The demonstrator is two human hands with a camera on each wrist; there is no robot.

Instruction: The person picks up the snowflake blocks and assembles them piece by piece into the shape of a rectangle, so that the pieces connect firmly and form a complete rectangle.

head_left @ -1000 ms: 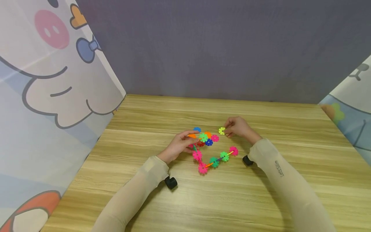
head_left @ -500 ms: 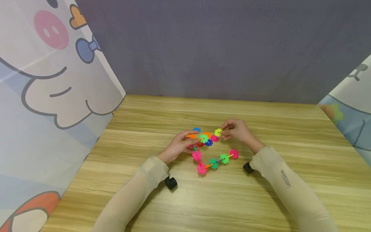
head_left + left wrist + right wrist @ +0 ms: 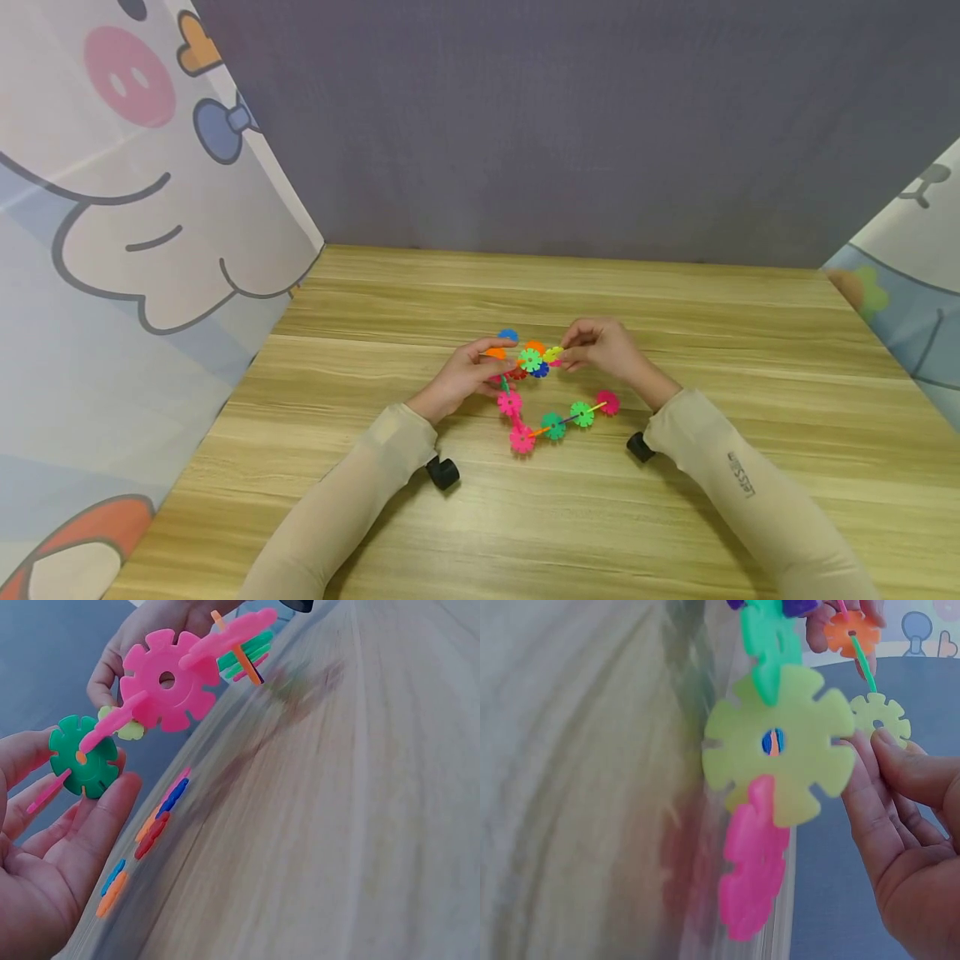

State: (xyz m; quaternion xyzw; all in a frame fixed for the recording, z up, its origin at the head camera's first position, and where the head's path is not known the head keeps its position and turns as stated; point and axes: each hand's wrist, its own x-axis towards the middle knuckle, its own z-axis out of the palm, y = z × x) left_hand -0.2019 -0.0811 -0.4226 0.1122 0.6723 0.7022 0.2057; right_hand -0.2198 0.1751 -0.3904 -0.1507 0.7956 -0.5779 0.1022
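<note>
My left hand (image 3: 465, 375) holds a chain of slotted plastic snowflake discs, its fingers around a dark green disc (image 3: 84, 776) in the left wrist view. An orange disc (image 3: 841, 634) also lies between those fingers in the right wrist view. A light green disc (image 3: 530, 360) ends the chain near my right hand (image 3: 602, 348). Between thumb and fingers, that hand pinches a yellow disc (image 3: 866, 711), whose edge meets the green disc. From the left hand the chain bends toward me through a pink disc (image 3: 510, 402), then runs right to another pink disc (image 3: 608, 403).
Loose discs lie on the wooden table (image 3: 675, 517) beyond the chain: blue (image 3: 507, 336), orange (image 3: 535, 347), dark blue (image 3: 542, 371) and red (image 3: 518, 375), among others. A dark grey panel (image 3: 562, 125) rises behind the table, with a printed cartoon wall (image 3: 150, 250) at left.
My right hand has moved left and slightly nearer with the yellow disc, bringing it up to the light green disc. The left hand has stayed almost still; the chain's right end dipped slightly.
</note>
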